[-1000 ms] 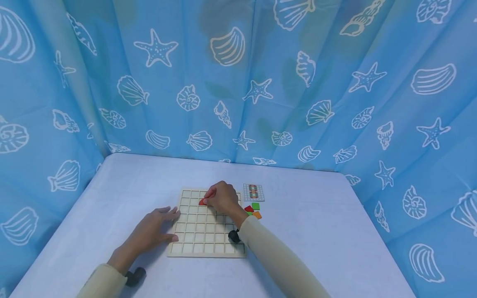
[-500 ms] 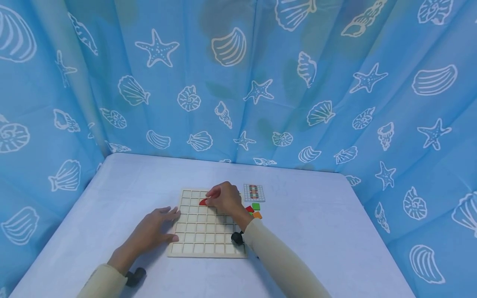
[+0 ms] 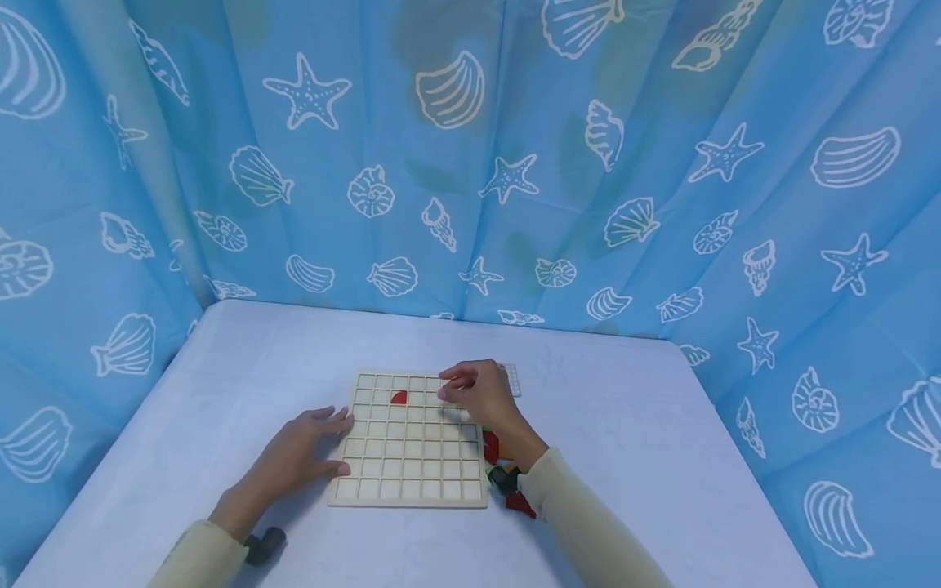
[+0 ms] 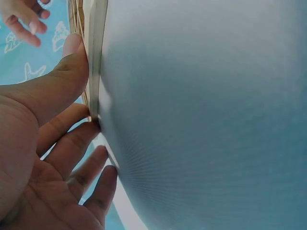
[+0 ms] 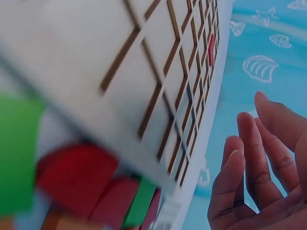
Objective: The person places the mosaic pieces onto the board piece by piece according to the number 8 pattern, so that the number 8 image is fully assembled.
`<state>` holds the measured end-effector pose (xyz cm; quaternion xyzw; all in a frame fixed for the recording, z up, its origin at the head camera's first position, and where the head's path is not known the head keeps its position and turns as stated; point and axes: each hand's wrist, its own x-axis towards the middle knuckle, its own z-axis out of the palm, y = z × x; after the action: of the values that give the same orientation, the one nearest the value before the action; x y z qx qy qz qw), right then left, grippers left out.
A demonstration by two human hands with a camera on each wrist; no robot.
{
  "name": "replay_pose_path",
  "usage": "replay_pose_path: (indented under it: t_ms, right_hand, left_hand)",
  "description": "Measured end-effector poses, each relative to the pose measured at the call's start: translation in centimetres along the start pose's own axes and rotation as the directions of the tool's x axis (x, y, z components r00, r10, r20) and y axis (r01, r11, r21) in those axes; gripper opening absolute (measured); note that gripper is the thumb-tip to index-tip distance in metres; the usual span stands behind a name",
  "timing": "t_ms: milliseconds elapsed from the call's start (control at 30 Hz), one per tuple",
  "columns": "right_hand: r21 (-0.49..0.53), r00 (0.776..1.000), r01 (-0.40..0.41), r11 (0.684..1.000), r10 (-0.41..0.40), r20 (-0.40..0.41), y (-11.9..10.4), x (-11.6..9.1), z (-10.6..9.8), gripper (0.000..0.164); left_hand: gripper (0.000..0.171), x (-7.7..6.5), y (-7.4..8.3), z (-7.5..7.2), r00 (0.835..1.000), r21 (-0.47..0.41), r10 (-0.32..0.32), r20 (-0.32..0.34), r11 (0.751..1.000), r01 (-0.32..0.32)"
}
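We see one red tile (image 3: 399, 398) set left of the right hand (image 3: 487, 398) (parted, empty), loose tiles (image 3: 490, 447) unplaced on its near side; the uncurled left hand (image 3: 301, 451) touches the board (image 3: 393, 449).

The right grip (image 3: 485, 396) has released the red piece (image 3: 400, 398) (now fully in view) and moved rightward.
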<state>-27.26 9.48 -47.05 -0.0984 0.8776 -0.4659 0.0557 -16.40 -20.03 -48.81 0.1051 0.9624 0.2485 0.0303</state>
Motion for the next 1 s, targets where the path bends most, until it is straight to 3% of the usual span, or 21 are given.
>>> replay_pose_path:
  t_ms: [500,1000]
  right_hand:
    - [-0.042,0.985,-0.134,0.99,0.128,-0.115,4.1,-2.9,-4.2,0.02]
    - [-0.097,0.969,-0.239,0.966,0.231,-0.088,6.6,-4.2,-5.6,0.021]
  left_hand:
    - [0.08,0.0,0.1,0.1,1.0,0.016,0.004,-0.009,1.0,-0.004]
    - [0.08,0.1,-0.1,0.4,1.0,0.022,0.004,-0.01,1.0,-0.004]
